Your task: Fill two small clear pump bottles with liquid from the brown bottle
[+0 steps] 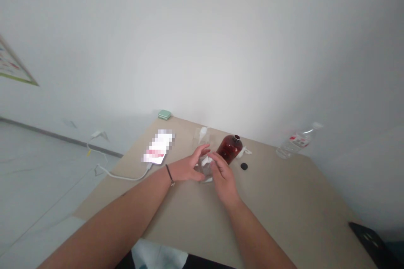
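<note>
The tan bench carries a smartphone with a white cable at left, an upright dark red bottle far-centre, a small black disc beside it, and a clear water bottle far right.

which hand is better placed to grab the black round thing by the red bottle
Right, probably: the right hand is nearer the black disc by the dark red bottle; the left hand lies farther off, across the clear item.

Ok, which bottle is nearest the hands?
The dark red one, just behind the right hand; the clear water bottle is well off to the right.
</note>
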A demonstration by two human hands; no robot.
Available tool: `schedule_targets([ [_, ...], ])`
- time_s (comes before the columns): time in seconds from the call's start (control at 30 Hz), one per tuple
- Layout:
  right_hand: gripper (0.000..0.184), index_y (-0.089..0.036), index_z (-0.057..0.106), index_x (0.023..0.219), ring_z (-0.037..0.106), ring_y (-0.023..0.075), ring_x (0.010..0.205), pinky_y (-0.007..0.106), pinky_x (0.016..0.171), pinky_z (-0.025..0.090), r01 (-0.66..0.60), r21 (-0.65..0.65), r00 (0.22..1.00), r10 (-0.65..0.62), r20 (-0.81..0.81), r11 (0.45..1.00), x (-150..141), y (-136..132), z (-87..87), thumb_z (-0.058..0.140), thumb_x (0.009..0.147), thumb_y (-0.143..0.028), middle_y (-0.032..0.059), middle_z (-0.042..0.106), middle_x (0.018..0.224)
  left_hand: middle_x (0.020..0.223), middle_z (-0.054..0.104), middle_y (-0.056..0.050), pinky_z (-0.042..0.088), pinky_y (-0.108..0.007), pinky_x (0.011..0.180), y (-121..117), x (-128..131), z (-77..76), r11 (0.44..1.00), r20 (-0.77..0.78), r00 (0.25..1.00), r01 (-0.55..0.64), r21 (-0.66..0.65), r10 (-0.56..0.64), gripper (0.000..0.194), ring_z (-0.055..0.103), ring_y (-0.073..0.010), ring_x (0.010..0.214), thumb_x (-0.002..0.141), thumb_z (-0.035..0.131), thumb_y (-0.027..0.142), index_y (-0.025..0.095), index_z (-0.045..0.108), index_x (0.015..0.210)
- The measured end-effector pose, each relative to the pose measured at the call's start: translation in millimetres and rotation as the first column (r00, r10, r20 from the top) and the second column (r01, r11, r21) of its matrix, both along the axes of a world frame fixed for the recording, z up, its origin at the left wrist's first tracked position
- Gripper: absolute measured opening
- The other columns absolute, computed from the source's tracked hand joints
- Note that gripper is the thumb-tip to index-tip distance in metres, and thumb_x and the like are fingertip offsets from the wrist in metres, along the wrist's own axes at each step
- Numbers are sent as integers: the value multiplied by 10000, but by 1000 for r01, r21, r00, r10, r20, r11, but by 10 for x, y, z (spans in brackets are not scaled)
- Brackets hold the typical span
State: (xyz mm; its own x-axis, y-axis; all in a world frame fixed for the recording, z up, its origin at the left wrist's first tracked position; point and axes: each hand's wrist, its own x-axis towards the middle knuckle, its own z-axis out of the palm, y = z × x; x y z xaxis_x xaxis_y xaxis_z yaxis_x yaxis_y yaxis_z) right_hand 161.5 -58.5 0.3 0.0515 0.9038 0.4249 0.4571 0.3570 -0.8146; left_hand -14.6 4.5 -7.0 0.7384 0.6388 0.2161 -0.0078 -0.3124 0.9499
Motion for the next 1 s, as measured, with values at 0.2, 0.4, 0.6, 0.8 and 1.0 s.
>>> schedule_targets([
  [0.2,344,-300,769,1088,602,264,1258,490,1127,429,-163,-22,984,161,-79,986,6,-10,50,506,981,-496,73,714,1259,1628,318,-210,222,-564,1241,70,-7,-7,1000,31,1000,-3,-14,4,1330,302,-401,1513,500,978,369,236,225,1589],
  [0.4,378,-300,785,1069,570,266,1254,486,1133,404,-152,-26,987,151,-46,988,29,31,10,511,968,-540,79,723,1190,1455,544,-178,326,-511,1194,-26,42,26,999,67,997,-44,6,43,1261,501,-361,1371,519,975,336,218,278,1563],
  [0.6,383,-294,744,1167,576,267,1223,480,1120,418,-113,11,991,112,74,993,4,-34,105,483,982,-504,80,709,1223,1305,602,-150,457,-492,1065,-128,130,80,976,-7,979,-202,88,203,1262,621,-319,1177,543,946,313,197,198,1553],
  [0.8,388,-286,691,1250,581,274,1242,482,1117,430,-91,34,988,86,132,995,-33,-82,154,483,986,-480,91,688,1267,1313,611,-195,463,-541,1050,-243,220,128,916,-83,930,-334,222,359,1123,608,-370,1207,655,850,336,158,184,1541],
  [1.0,366,-284,681,1248,579,263,1237,474,1109,440,-105,42,988,100,121,994,-11,-72,119,489,990,-459,90,679,1261,1409,541,-184,452,-498,1084,-145,82,98,973,-54,992,-103,204,116,1085,588,-329,1255,668,763,144,178,135,1552],
])
